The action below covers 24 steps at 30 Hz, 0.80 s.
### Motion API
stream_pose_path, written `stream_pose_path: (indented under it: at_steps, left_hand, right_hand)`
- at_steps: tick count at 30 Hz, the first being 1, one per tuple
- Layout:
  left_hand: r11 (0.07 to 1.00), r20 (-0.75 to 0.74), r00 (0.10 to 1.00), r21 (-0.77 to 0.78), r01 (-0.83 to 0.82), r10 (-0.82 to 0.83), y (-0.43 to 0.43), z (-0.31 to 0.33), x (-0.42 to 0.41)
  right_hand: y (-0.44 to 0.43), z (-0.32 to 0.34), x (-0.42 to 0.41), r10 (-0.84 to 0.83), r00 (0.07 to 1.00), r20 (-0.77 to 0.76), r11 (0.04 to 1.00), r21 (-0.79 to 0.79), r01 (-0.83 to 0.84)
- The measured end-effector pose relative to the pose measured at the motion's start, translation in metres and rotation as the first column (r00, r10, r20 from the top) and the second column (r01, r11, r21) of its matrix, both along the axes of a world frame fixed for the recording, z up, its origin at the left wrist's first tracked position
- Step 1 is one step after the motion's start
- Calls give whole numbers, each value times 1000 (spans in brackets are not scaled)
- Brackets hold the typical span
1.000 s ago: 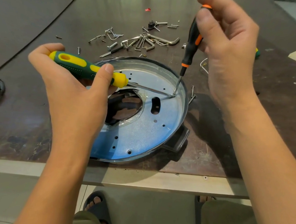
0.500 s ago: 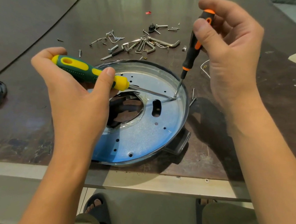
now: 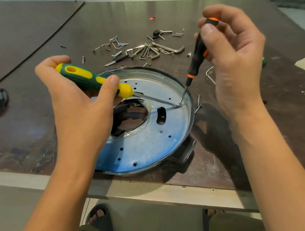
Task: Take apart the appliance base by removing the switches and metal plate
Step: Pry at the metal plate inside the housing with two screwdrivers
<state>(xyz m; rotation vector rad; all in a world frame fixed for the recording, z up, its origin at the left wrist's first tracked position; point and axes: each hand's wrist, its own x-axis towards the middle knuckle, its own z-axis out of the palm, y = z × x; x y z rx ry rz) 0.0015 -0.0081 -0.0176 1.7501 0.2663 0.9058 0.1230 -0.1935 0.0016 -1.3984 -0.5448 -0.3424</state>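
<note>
Lying beneath the fingers (image 3: 213,36), metal plate (image 3: 144,144)

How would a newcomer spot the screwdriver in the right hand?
Find the round metal plate on the table. At its far right rim the right hand holds a near-upright screwdriver. Its handle is black and orange; the other screwdriver is green and yellow.

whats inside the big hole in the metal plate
Dark parts of the appliance base show through the hole in the metal plate. Its left side is hidden behind the left grip, so the rest cannot be seen.
</note>
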Motion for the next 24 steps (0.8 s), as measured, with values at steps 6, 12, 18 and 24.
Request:
stream_pose_path:
  at_steps: [6,12,18,24]
  left_hand:
    - [1000,1,1000,-22,-9,9,-1,1,0]
    - [999,-34,999,20,-40,40,-2,1,-1]
    - [1000,-46,998,2,-31,31,-1,2,-1]
    - [1000,-35,999,-9,-22,22,1,0,0]
  right_hand:
    - [-2,-1,4,0,1000,0,999,40,0]
    - [1,-1,2,-49,996,70,999,-17,51]
    - [-1,0,1,37,999,-25,995,88,-35]
    - [-1,-1,4,-14,1000,20,1000,23,13]
